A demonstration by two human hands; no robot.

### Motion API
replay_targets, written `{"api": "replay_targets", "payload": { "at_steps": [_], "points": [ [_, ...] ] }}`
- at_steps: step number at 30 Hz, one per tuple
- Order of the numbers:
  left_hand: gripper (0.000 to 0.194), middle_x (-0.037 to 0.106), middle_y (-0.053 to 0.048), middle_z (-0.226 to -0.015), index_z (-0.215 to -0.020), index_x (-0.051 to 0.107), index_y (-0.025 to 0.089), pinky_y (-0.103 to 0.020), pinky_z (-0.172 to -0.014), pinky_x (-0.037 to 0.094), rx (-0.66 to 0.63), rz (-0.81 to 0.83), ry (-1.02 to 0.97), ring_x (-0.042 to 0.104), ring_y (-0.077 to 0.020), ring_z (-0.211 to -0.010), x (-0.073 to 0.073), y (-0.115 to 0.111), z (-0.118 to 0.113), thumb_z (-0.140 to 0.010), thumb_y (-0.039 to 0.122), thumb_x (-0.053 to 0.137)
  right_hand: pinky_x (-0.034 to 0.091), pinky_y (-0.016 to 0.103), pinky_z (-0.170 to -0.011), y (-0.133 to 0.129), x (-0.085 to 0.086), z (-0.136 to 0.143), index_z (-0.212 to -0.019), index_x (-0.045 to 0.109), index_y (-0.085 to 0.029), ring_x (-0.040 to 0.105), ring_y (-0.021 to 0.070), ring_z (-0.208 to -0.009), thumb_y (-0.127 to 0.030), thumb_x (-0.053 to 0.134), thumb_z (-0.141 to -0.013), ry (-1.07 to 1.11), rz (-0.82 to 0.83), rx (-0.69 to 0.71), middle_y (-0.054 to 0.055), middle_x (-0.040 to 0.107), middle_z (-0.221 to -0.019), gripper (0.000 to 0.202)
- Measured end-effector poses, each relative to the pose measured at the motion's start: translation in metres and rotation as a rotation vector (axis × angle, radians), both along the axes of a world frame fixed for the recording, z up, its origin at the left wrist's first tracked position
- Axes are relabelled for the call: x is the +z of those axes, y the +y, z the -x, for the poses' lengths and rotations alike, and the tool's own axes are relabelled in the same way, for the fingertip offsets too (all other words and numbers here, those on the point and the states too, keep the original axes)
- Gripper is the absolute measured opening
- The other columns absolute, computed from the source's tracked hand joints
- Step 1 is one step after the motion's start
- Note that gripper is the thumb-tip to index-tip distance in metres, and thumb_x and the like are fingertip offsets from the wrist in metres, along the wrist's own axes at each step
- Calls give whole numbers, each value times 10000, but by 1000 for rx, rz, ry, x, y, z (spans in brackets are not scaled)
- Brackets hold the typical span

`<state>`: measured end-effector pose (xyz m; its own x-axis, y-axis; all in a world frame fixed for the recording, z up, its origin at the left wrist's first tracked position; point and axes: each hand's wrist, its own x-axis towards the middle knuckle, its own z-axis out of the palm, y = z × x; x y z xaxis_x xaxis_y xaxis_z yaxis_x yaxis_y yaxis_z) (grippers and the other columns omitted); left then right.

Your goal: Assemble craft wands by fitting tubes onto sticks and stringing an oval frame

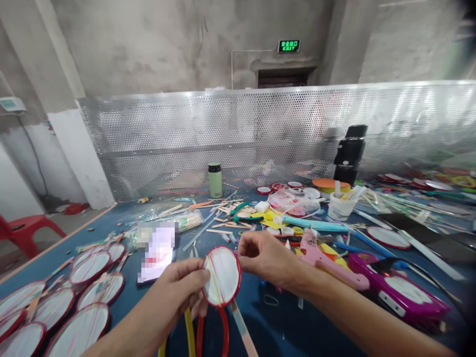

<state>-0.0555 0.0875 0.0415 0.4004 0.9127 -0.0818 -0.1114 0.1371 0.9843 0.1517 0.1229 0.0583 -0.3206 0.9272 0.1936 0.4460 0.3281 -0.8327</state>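
Note:
My left hand [182,285] is closed on a round red-rimmed white disc on a stick [225,282], with its thumb on the face. Yellow and pink lines cross the disc, and its striped flat stick points down toward me. My right hand [262,253] is beside the disc's right rim, thumb and finger pinched together; whatever is between them is too small to make out. Below the disc lie tools with red handles [226,329] and yellow handles [190,332], partly hidden by my left hand. More such discs [91,267] are piled at the left.
A lit phone [159,253] lies left of my hands. On the right are a pink glue gun [330,265], a purple device [399,287] and a white cup [340,206]. Loose sticks and green-handled pliers [241,213] lie behind. A green bottle [214,181] and black flask [349,156] stand before a perforated metal screen [178,129].

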Motion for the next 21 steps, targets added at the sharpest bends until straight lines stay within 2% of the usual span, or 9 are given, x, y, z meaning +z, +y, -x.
{"api": "replay_targets", "payload": {
  "at_steps": [5, 9, 13, 19, 21],
  "points": [
    [215, 650, -32, -693, -726, 695, 139, -237, -641, 432, -28, -46, -11, 574, -139, -654, 6, -6, -4, -781, 347, 690, 323, 167, -346, -6, -8, 19, -657, 517, -185, 448, 68, -357, -195, 687, -605, 175, 330, 58, -93, 509, -446, 178],
    [224, 671, -49, -716, -754, 729, 141, -260, -688, 452, -49, -17, -55, 601, -164, -696, 11, -11, -7, -745, 365, 732, 414, 162, -392, -10, -10, 22, -650, 540, -169, 546, 78, -401, -153, 723, -579, 371, 405, 167, -71, 589, -491, 197],
    [199, 685, -56, -713, -813, 743, 142, -242, -658, 472, -80, 51, -167, 604, -146, -655, 13, -9, -6, -739, 327, 749, 513, 211, -443, -11, -5, 13, -724, 586, -150, 617, 115, -456, -218, 795, -589, 502, 529, 291, -30, 649, -554, 258],
    [143, 690, -41, -699, -807, 750, 146, -219, -660, 504, 2, 87, -245, 609, -122, -625, 16, -6, -2, -722, 259, 772, 505, 167, -416, -13, 12, -1, -716, 597, -131, 607, 78, -426, -245, 806, -630, 441, 586, 400, -28, 655, -590, 253],
    [130, 687, -38, -686, -786, 749, 147, -216, -647, 507, 8, 88, -248, 608, -119, -615, 16, -6, -2, -719, 255, 774, 492, 155, -390, -12, 13, -4, -713, 594, -133, 600, 73, -416, -248, 796, -631, 375, 596, 393, -31, 653, -590, 246]
  ]
}}
